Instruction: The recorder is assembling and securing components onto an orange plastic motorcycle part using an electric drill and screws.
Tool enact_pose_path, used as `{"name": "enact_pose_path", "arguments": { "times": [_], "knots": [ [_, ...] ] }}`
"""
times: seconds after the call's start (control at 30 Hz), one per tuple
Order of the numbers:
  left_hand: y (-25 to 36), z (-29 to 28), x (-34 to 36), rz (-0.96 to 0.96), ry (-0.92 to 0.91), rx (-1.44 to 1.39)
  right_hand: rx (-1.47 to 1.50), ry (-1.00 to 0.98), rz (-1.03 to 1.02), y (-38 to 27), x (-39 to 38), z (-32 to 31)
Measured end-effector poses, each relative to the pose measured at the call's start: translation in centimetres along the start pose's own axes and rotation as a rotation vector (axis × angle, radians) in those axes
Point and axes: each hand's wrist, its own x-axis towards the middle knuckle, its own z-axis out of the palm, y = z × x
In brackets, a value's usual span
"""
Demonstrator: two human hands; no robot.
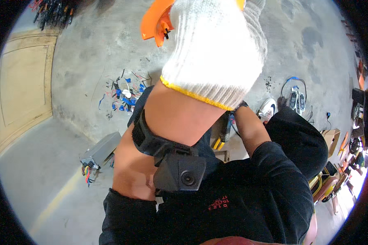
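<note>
High in the view, close under the camera, the left hand (216, 49) in a white knitted glove with a yellow cuff is closed around an orange moulded plastic part (155, 20), lifted well above the grey concrete floor (90, 53). Only the part's curved edge and a small dark fitting show past the glove. A black strap with a small camera unit (180, 173) sits on that forearm. The right hand is hidden behind the raised arm near the knees; I cannot tell whether it is open or closed, though yellow-handled pliers (218, 141) show just beside that forearm. The step in hand looks like inspection or stripping of the orange part. The next move likely calls for a steady hold while the tool meets it. A litter of blue and red wire scraps (124, 94) and a grey metal box with coloured leads (100, 151) lie on the floor.
</note>
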Motion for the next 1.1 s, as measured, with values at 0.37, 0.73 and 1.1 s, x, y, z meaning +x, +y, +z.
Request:
{"name": "enact_pose_path", "arguments": {
  "times": [0.37, 0.73, 1.1],
  "knots": [
    [-0.7, 0.2, -0.6, -0.001, -0.048, -0.022, 1.277, -0.04, 0.292, 6.7, -1.8, -6.4],
    [-0.7, 0.1, -0.9, 0.027, 0.009, 0.048, 0.301, 0.001, -0.035, 5.8, 1.3, 2.5],
    [-1.7, 2.8, -1.4, 0.038, -0.016, 0.107, 0.168, 0.112, 0.038, 2.3, 1.1, -1.6]
  ]
}}
